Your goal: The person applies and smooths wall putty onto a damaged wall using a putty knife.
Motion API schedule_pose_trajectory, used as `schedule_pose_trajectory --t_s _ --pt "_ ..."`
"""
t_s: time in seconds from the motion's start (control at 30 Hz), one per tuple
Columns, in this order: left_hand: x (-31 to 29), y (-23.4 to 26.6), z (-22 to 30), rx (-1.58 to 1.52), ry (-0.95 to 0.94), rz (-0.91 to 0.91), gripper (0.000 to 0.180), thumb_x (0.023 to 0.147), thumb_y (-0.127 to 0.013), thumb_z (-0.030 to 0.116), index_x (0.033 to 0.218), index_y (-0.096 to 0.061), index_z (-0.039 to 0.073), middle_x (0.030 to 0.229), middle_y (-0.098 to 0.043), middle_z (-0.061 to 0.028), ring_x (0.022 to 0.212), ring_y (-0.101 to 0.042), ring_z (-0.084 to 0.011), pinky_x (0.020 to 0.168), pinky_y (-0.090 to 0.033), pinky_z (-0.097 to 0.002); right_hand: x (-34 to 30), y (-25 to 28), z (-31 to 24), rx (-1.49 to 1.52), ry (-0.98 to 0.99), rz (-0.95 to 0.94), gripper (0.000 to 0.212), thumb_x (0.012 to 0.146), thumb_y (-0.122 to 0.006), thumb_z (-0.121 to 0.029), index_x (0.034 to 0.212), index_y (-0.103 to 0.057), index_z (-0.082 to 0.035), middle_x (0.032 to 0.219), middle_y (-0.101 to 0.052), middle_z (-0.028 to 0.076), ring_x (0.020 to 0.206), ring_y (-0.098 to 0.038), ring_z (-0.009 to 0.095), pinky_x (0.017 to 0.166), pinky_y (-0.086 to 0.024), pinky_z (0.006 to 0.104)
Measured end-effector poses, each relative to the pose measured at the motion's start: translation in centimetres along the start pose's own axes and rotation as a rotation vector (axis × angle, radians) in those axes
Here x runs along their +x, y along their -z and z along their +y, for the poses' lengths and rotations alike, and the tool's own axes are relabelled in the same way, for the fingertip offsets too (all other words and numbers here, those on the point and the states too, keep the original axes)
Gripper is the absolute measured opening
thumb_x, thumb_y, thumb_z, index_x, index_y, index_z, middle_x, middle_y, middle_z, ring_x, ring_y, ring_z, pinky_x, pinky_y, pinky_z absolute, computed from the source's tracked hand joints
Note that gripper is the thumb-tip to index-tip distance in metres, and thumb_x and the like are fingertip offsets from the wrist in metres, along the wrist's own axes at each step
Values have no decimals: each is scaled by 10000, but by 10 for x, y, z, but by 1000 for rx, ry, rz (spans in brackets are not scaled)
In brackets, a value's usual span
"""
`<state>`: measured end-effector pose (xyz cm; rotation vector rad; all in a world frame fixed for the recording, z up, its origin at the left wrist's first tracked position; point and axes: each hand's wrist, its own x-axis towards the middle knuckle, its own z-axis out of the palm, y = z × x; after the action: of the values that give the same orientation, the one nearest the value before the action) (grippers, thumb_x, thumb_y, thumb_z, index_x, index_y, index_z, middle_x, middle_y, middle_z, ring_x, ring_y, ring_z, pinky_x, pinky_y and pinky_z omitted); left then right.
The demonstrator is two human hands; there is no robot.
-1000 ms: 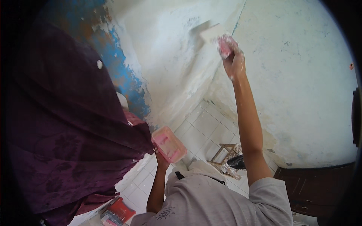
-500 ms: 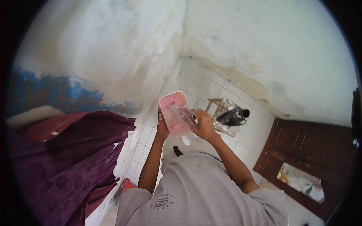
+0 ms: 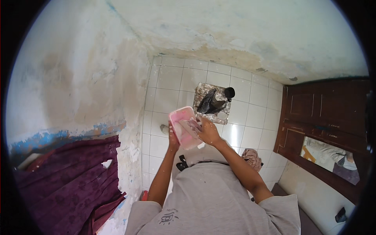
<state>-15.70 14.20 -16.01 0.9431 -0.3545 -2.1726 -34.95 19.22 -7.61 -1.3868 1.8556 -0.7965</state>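
Note:
In front of my body, my left hand (image 3: 173, 138) grips a pink rectangular plastic tub (image 3: 181, 110) by its left side; its fingers are partly hidden behind the wall. Pale paste coats the inside of the tub. My right hand (image 3: 209, 132) is closed around a wide scraper (image 3: 191, 126) smeared with the same paste. The scraper's blade lies inside the tub, over the paste. Whitish specks dot my hands and forearms.
Beyond the tub, a paint-spattered low stool (image 3: 201, 90) bears a black plastic bag (image 3: 207, 102) and a black cup (image 3: 229, 92). Peeling walls (image 3: 94, 78) meet at a corner. Purple cloth (image 3: 70, 176) hangs left; dark wooden panelling (image 3: 301, 102) stands right. Crumpled cloth (image 3: 252, 158) lies on white tiles.
My view has turned, so the stool and wall corner appear farther left and higher up. Both hands keep their grips, and the scraper stays in the tub.

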Motion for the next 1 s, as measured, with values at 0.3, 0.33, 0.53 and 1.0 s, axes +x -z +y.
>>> schedule_pose_trajectory --t_s 0.3,0.33,0.53,1.0 --pt "82 -45 -99 574 305 25 664 1003 -419 593 1432 -445 86 1348 -542 -79 1217 -505 -175 1035 -406 -350 -34 103 121 308 -478 91 362 909 -614 -32 1232 -463 31 1065 -662 212 918 -686 296 787 -538 358" --pt "102 -52 -103 560 279 -5 664 1003 -419 593 1432 -445 86 1348 -542 -79 1217 -505 -175 1035 -406 -350 -26 107 133 432 -522 231 331 916 -591 10 1221 -465 36 1061 -667 180 917 -684 222 769 -536 316" --pt "248 -84 -124 1492 -470 30 561 890 -712 386 1304 -560 38 1210 -607 -189 1125 -563 -330 956 -450 -424 66 134 213 230 -379 527 231 913 -617 -39 1099 -502 34 940 -690 178 846 -703 220 706 -535 344" --pt "153 -15 -100 1420 -332 118 270 812 -714 55 1066 -638 2 925 -633 -177 915 -603 -366 812 -472 -423 210 -4 305 -94 -404 202 366 804 -686 -109 1081 -501 44 949 -660 303 930 -652 476 840 -512 515"
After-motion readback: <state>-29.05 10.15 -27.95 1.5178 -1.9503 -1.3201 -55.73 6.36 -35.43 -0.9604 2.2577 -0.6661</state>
